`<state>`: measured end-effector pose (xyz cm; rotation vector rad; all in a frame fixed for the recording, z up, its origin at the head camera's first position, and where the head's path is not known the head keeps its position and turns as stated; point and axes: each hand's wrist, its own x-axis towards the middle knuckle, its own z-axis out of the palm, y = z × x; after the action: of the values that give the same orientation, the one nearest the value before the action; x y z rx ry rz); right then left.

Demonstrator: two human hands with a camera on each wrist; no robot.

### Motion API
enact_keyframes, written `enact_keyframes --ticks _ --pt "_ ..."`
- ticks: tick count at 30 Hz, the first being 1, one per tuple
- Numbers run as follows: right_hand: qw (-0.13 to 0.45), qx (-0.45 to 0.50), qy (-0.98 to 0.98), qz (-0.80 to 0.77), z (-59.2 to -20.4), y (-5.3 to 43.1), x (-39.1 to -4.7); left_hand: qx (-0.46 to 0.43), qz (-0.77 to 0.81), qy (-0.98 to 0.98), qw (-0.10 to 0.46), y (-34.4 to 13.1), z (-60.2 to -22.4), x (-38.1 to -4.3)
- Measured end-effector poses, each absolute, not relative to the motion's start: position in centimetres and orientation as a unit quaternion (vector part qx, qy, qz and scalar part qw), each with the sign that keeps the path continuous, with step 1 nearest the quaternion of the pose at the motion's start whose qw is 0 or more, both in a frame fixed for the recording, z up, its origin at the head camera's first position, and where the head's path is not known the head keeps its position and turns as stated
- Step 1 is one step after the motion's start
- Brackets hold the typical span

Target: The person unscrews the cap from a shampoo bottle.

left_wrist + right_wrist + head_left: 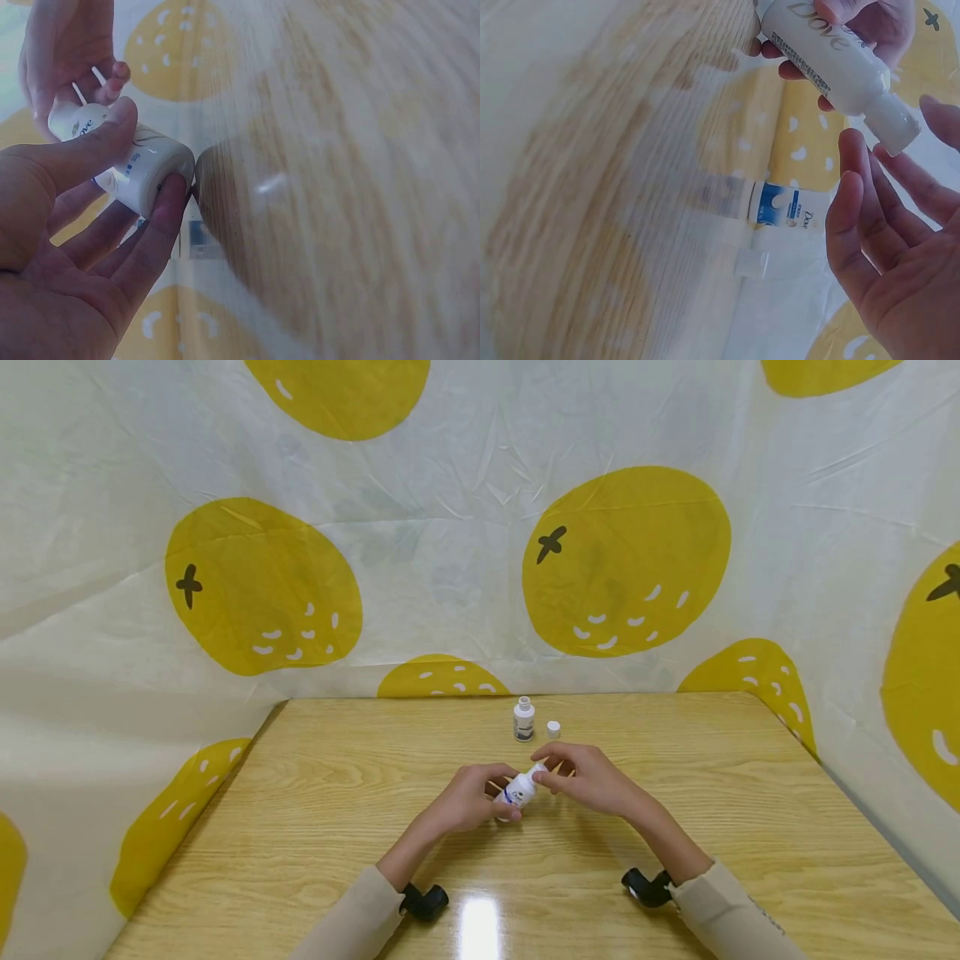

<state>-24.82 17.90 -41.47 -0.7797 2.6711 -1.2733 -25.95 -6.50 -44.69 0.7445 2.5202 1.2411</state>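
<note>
My left hand (468, 800) grips a small white Dove bottle (517, 792), held tilted just over the wooden table with its capped end up toward the right. In the left wrist view the thumb lies along the bottle (161, 154) and a fingertip presses its base. Around the white cap (894, 129) my right hand (900, 247) spreads loosely bent fingers; in the right wrist view the thumb stands apart from the cap and a fingertip sits right at its edge. Behind the hands, a second Dove bottle (524, 723) stands upright with its neck uncovered, a loose white cap (553, 727) beside it.
The wooden table (337, 777) reaches back to a white curtain (442, 568) printed with large yellow fruit, which also hangs at both sides. A black wrist device (424, 903) sits by the left sleeve and another black device (647, 888) by the right.
</note>
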Motion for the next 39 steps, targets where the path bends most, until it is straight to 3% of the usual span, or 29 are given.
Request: enact_keyframes --ticks 39 --pt "0.047 -0.268 0.86 -0.432 -41.57 18.0 -24.78 0.253 0.426 0.861 0.115 -6.42 -44.49 -25.61"
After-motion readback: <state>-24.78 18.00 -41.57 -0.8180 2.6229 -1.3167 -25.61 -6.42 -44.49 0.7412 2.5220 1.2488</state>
